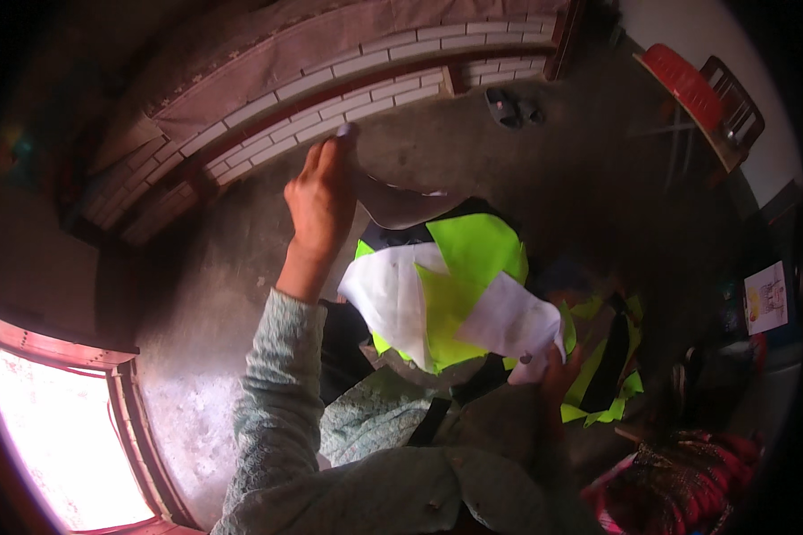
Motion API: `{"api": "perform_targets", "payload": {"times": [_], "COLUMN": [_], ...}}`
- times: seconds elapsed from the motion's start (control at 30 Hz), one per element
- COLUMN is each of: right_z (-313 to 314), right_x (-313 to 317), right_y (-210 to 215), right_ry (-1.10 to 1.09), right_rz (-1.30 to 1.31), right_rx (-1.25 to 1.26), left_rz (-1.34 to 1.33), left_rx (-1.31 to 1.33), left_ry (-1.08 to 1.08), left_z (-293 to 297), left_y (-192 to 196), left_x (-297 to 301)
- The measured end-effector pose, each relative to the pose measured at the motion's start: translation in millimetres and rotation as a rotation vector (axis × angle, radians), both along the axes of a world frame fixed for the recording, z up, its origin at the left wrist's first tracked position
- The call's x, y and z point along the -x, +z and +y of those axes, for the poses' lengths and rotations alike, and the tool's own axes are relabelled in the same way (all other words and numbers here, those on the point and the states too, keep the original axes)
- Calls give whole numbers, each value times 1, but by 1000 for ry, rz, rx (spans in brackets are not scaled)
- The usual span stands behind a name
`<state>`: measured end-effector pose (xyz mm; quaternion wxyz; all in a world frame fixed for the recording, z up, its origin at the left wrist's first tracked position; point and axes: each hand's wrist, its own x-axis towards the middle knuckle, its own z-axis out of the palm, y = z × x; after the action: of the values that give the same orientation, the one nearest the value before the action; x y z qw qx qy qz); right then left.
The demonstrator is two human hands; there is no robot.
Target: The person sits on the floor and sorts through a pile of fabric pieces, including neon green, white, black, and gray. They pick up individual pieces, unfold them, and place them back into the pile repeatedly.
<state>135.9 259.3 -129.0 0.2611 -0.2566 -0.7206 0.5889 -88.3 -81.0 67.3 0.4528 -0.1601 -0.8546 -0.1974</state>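
My left hand (321, 203) is raised in front of me, pinching one end of a garment piece (437, 285) made of neon yellow-green, white and dark fabric. The piece hangs and stretches down to my right hand (558, 370), which grips its lower white edge near my lap. More neon and dark fabric pieces (607, 366) lie heaped just right of that hand. My left sleeve is pale green with a fine pattern.
A grey concrete floor (205, 294) spreads below. A tiled step or ledge (330, 89) curves across the top. A pair of sandals (513, 109) lies on the floor. A red chair (696, 89) stands top right. Red patterned cloth (687, 481) is at lower right. A bright doorway (53, 428) is lower left.
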Motion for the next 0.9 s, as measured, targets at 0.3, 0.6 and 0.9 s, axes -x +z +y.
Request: {"api": "perform_targets", "payload": {"times": [0.3,0.6,0.9], "right_z": [-7,0,-4], "right_x": [1,-5,-1], "right_y": [7,-20,-12], "right_ry": [64,-43,145], "right_rz": [56,2,116], "right_rx": [170,20,103], "left_rz": [26,67,-334], "left_rx": [242,332,275], "left_ry": [48,52,-50], "left_z": [45,32,3], "left_y": [83,105,23], "left_x": [96,-1,-84]}}
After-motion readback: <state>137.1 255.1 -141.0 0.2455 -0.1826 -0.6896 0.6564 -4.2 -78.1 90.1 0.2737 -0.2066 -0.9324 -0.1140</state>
